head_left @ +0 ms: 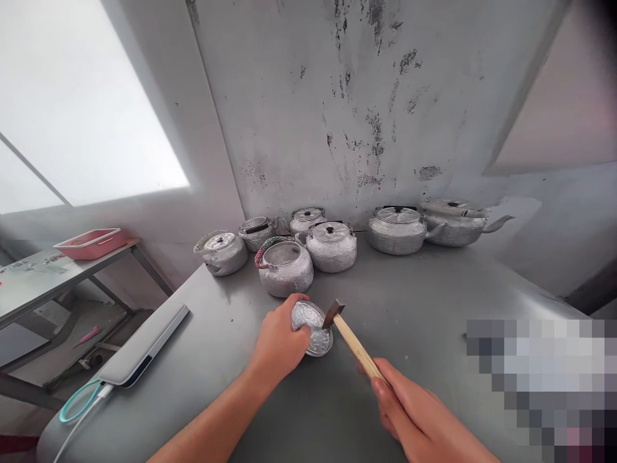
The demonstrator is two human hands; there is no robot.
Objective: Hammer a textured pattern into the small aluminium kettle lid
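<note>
My left hand [279,341] is closed on a small hammered metal lid [314,326], holding it tilted against the grey table [434,302]. My right hand [409,411] grips the wooden handle of a small hammer [349,335]. The hammer's dark head sits just at the lid's right edge. Directly behind the lid stands a lidless hammered kettle [285,267] with a red-wrapped handle.
Several more hammered metal kettles with lids line the back by the stained wall, including one [331,245] in the middle and a spouted one [456,222] at the right. A flat grey device [144,344] with a teal cable lies at the left. A pink tray [91,243] rests on a side table.
</note>
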